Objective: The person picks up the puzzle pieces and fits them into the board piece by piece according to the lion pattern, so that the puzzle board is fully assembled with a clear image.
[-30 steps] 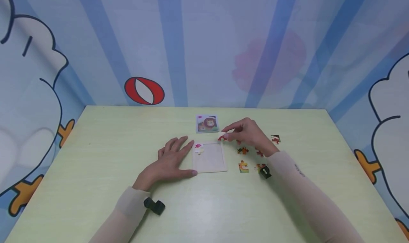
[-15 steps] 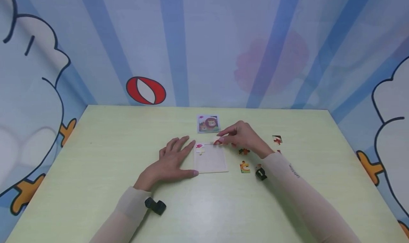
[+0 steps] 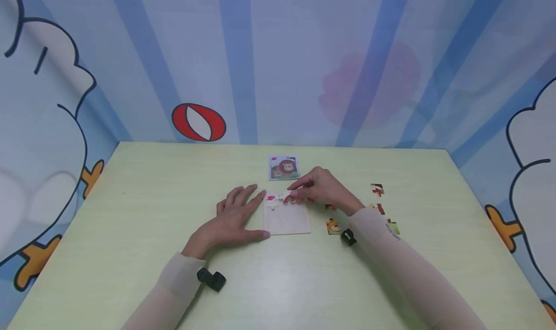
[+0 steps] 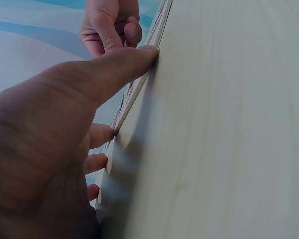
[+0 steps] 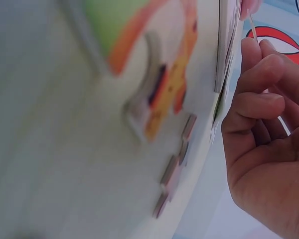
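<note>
My right hand (image 3: pixel 319 185) pinches a red and white puzzle piece (image 3: pixel 287 198) between thumb and index finger, over the top edge of the square puzzle tray (image 3: pixel 286 221). In the right wrist view the held piece shows as a thin edge at the fingertips. A piece with a pink patch (image 3: pixel 271 198) lies in the tray's upper left corner. My left hand (image 3: pixel 230 221) rests at the tray's left side, fingers spread. Its thumb touches the lower left corner and its index finger reaches the upper left one, as the left wrist view also shows.
A lion picture card (image 3: pixel 284 168) lies behind the tray. Right of it are loose pieces: an orange one (image 3: pixel 333 226), a red and white one (image 3: pixel 377 190), a red one (image 3: pixel 379 208) and a green one (image 3: pixel 394 226). My right forearm partly covers this group.
My right hand has moved left with the puzzle piece, from beside the tray's upper right corner to over its top edge near the pink-patched piece. The left hand stays in place.
</note>
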The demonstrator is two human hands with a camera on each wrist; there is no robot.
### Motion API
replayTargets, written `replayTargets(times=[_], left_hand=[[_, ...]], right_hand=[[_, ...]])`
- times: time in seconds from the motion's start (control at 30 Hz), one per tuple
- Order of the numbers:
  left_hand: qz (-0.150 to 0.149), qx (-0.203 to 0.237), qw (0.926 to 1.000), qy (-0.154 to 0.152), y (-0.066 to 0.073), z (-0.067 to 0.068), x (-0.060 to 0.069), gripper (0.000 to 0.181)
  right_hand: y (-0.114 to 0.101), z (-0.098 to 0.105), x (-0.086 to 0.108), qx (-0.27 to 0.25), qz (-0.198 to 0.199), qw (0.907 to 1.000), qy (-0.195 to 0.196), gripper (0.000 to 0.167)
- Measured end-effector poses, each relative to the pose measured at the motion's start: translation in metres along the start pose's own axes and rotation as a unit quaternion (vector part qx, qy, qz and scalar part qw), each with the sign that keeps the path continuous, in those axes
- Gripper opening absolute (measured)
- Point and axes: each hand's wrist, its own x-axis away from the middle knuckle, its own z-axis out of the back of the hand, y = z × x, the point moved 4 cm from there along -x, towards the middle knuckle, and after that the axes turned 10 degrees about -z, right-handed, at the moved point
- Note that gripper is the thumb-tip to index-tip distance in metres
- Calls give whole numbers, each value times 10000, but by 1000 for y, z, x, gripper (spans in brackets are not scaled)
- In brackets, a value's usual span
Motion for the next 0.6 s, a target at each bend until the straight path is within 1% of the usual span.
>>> replayTargets(times=[0.33,0.6], left_hand=[[55,-8,10000,-38,-1,-1,-1,102],[21,-44,10000,-22,-1,-1,-1,103]], right_hand=[[-3,-7,-5,7,102,9998,-170,17],[-5,-14,-10,71,-124,9996,-245,14]])
